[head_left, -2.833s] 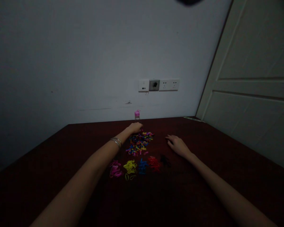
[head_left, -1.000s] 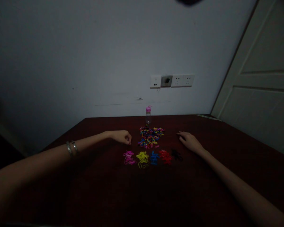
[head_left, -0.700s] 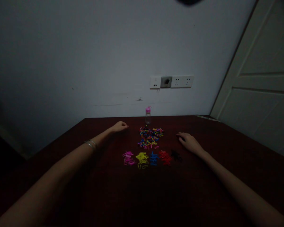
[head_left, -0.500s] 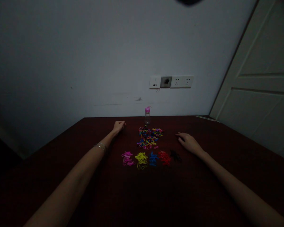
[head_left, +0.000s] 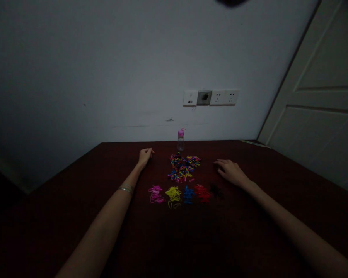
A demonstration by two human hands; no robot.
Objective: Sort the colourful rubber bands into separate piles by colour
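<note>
My left hand (head_left: 145, 156) rests on the table left of a mixed heap of small coloured rubber bands (head_left: 183, 168), its fingers curled in and nothing visible in them. On the heap's other side lies my right hand (head_left: 229, 170), fingers stretched towards it but not touching. Nearer to me, a row of sorted rubber bands runs left to right: pink bands (head_left: 156, 194), yellow bands (head_left: 174, 194), blue bands (head_left: 188, 194), red bands (head_left: 202, 193) and black bands (head_left: 216, 191). The black ones are hard to make out in the dim light.
A small clear bottle with a pink cap (head_left: 181, 140) stands behind the heap. The dark red table (head_left: 174, 239) meets a pale wall (head_left: 127, 69) bearing sockets (head_left: 224, 97). A panelled door (head_left: 319, 100) is at the right; a flat strip (head_left: 254, 144) lies at the table's back right edge.
My right hand has shifted slightly, its fingers a little farther left and up. My left forearm has swung a little to the right, while the left hand stays about where it was. The bands look unchanged.
</note>
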